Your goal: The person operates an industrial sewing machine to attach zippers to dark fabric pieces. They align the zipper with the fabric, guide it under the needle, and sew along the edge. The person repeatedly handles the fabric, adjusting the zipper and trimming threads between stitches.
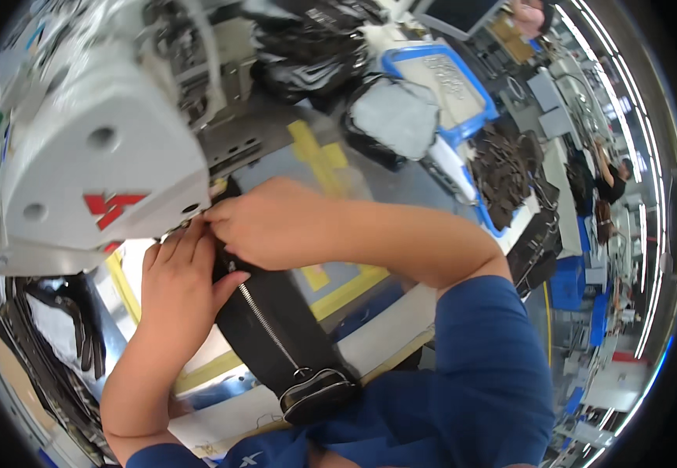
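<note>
A white industrial sewing machine (81,156) fills the upper left. Under its head lies a long black fabric piece (268,312) with a silver zipper (264,324), reaching down to a black folded end near my body. My left hand (178,288) rests on the piece's left side, fingers extended toward the needle area and thumb on the fabric. My right hand (264,226) comes across from the right, fingers closed at the needle area; what they grip is too hidden to name.
Black bagged bundles (307,47), a white-topped black bundle (393,117) and blue-rimmed trays (440,93) sit behind. Dark scraps (502,171) lie at right. Black pieces (58,327) are stacked at left. A co-worker (615,175) is in the right background.
</note>
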A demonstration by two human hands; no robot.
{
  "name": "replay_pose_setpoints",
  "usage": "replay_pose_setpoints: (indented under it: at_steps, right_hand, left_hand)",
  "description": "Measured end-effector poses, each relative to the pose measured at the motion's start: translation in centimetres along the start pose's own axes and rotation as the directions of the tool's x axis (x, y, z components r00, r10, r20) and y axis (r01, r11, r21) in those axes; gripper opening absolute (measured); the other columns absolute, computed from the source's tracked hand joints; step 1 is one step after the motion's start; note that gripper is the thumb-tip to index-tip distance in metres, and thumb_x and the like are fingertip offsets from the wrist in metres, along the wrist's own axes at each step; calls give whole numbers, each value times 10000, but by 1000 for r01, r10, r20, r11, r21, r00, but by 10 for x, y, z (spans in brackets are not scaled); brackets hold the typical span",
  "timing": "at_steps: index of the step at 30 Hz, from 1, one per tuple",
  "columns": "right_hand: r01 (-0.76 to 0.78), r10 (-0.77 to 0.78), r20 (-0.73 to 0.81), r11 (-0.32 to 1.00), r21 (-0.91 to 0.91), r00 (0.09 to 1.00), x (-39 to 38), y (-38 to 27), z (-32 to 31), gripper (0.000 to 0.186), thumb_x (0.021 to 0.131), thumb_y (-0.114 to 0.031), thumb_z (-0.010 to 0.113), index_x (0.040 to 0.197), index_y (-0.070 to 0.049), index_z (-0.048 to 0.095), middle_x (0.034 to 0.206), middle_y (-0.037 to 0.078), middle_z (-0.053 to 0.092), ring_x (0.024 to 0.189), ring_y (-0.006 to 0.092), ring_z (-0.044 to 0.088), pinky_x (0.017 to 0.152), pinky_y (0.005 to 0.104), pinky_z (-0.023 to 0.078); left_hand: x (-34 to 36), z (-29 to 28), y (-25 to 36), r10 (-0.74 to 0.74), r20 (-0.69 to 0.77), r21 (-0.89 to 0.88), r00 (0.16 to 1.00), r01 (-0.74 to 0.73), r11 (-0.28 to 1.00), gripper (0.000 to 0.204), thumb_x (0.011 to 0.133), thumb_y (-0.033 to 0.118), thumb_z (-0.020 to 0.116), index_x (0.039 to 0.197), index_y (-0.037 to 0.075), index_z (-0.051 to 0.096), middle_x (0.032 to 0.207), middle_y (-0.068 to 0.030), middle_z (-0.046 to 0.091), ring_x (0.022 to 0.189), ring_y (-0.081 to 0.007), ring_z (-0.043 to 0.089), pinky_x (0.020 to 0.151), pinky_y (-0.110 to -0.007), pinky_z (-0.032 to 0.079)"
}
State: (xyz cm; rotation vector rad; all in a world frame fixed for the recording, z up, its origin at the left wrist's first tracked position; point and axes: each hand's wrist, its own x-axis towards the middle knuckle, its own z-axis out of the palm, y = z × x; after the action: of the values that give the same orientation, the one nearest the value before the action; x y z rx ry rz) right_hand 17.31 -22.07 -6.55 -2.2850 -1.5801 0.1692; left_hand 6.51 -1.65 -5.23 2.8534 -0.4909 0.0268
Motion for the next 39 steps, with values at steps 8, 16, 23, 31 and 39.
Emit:
replay_pose_setpoints:
  at_steps: [8, 16, 23, 31, 39]
  right_hand:
    - [-132, 137, 151, 990, -41, 979, -33, 1, -32, 225, 966, -254, 703, 1052, -64, 787, 1123, 88, 752, 1018, 300, 755, 815, 451, 622]
    - [-775, 674, -608, 615, 147, 420, -148, 135, -152, 243, 979, -269, 744, 1090, -70, 829, 1010, 179, 807, 897, 273, 783, 824, 372, 598]
    - [-914, 840, -434, 163, -372, 326, -304, 316, -126, 314, 894, -245, 660, 1020, -3, 814, 1081, 276, 763, 1044, 452, 740, 965, 537, 577]
    - [-879, 782, -440, 278, -388, 442, -276, 310, -125, 262, 841, -199, 688, 911, 29, 798, 980, 304, 755, 965, 479, 746, 906, 545, 591]
    - [-860, 805, -435, 173, -480, 405, -287, 317, -136, 261, 866, -203, 686, 980, 5, 794, 1016, 286, 767, 1003, 471, 743, 932, 541, 583]
  left_hand:
    - [4, 19, 12, 127, -34, -65, 991, -129, 989, 702, 901, 349, 813, 1454, -26, 599, 1580, -207, 557, 1400, -410, 549, 1165, -517, 397]
    - [3, 23, 14, 171, -133, 41, 976, -167, 985, 655, 888, 375, 818, 1372, -38, 661, 1487, -210, 634, 1325, -377, 609, 1122, -503, 440]
    - [5, 23, 11, 311, -233, 28, 922, -313, 949, 539, 810, 293, 879, 1216, -34, 741, 1281, -188, 731, 1223, -380, 671, 1039, -501, 507]
    - [-5, 22, 6, 351, -210, -54, 913, -369, 928, 484, 849, 292, 855, 1217, -1, 738, 1277, -154, 709, 1182, -335, 685, 1038, -454, 560]
    - [-5, 30, 6, 305, -227, -80, 925, -329, 941, 538, 915, 351, 817, 1291, -15, 700, 1358, -211, 675, 1283, -377, 660, 1114, -467, 537]
